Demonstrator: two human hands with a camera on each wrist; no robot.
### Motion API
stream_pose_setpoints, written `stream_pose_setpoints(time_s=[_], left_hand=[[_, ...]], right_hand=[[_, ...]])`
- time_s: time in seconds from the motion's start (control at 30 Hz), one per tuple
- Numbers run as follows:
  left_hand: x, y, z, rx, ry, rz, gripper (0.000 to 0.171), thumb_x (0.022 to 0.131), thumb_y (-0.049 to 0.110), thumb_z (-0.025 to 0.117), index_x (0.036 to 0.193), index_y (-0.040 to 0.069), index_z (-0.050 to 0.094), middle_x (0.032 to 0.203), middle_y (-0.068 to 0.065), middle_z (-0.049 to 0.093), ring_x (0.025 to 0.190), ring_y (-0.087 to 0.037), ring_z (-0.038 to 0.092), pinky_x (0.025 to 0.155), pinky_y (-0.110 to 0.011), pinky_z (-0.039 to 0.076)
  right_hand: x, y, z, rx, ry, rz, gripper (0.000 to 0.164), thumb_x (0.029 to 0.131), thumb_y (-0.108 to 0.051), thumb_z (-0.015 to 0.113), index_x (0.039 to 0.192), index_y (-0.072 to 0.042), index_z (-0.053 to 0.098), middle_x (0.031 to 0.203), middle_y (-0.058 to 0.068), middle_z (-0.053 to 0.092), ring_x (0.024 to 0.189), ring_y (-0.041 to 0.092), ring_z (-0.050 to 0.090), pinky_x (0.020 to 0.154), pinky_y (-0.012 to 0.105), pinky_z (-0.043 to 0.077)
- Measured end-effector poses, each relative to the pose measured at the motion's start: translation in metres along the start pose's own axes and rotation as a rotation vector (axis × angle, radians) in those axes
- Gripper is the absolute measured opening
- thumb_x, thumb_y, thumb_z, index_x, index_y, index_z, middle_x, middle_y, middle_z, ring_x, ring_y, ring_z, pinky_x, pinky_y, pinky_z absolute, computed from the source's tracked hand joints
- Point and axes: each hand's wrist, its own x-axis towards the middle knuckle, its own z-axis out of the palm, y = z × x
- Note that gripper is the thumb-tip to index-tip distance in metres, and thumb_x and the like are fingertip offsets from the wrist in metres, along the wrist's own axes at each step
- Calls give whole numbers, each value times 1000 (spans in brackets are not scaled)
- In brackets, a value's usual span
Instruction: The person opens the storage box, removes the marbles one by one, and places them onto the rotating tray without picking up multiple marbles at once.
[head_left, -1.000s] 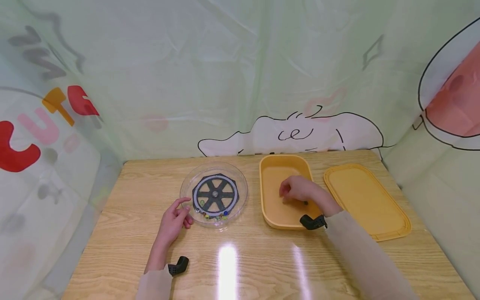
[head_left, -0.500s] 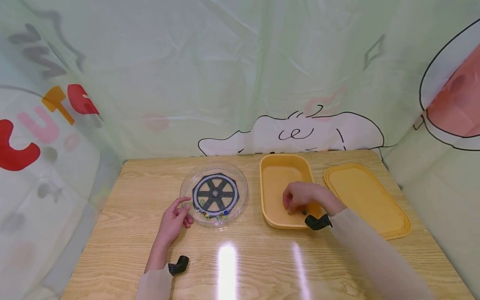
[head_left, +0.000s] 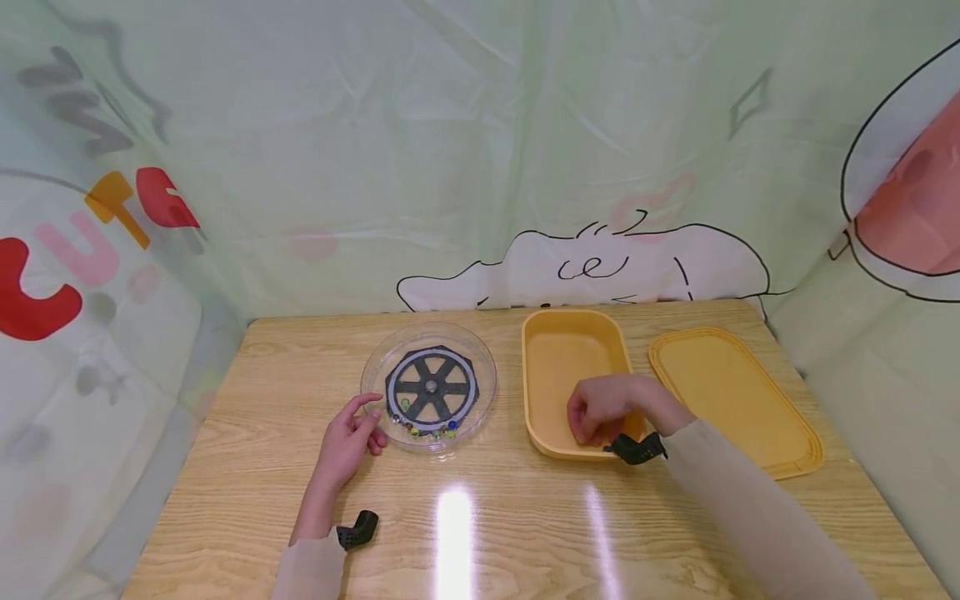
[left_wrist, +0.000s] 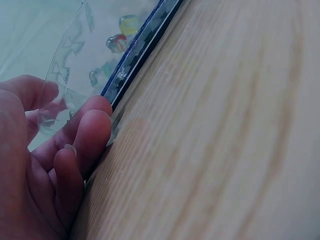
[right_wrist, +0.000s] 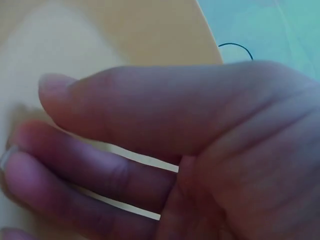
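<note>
A round clear plastic dish (head_left: 482,410) holds a black spoked wheel-shaped piece (head_left: 431,387). Several glass marbles (head_left: 415,432) lie along its near side; a few marbles (left_wrist: 117,44) also show through the wall in the left wrist view. My left hand (head_left: 348,442) holds the dish at its left edge, its fingers around the rim and base. Inside the yellow tub (head_left: 549,375), toward the near right, is my right hand (head_left: 603,407). Its fingers bend loosely downward. In the right wrist view the thumb (right_wrist: 125,100) and fingertips stand slightly apart, with nothing visible between them.
A flat yellow lid (head_left: 731,396) lies right of the tub, under the line of the right forearm. All stand on a wood-grain table (head_left: 300,358). A printed cloth (head_left: 337,167) hangs behind the table and at both sides.
Inside the tub, my right hand has moved toward its near end and slightly right. My left hand and the clear dish have stayed in place.
</note>
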Motion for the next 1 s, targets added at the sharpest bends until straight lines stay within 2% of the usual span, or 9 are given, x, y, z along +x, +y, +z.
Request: stream_pose_setpoints(time_s=[0.27,0.57,0.77,1.0], left_hand=[[4,-14,-1,-12,8,35,29,103,17,57,131,14,60,68,-12,65,54,-24,60,56,-29,52],[4,-15,-1,-17,8,62,28,102,17,57,130,16,61,68,-12,65,53,-23,60,56,-28,52],[5,-15,-1,-17,8,48,28,103,17,57,130,16,61,67,-12,65,53,-22,60,55,-28,52],[6,-14,0,-11,-2,2,31,103,12,55,134,10,57,67,-11,65,54,-23,60,56,-29,53]], right_hand=[[4,-2,6,53,-51,-58,8,86,-10,75,92,-6,71,76,6,67,62,17,61,56,33,56],[3,-9,-2,36,-24,-182,16,83,3,72,98,-3,70,83,4,67,72,16,59,66,27,49],[4,-12,-7,-42,-30,-108,24,82,4,70,102,-9,70,85,6,68,67,15,57,61,25,47],[0,-16,-9,-149,-59,8,25,80,4,75,98,-13,72,76,3,69,61,17,62,56,31,55]])
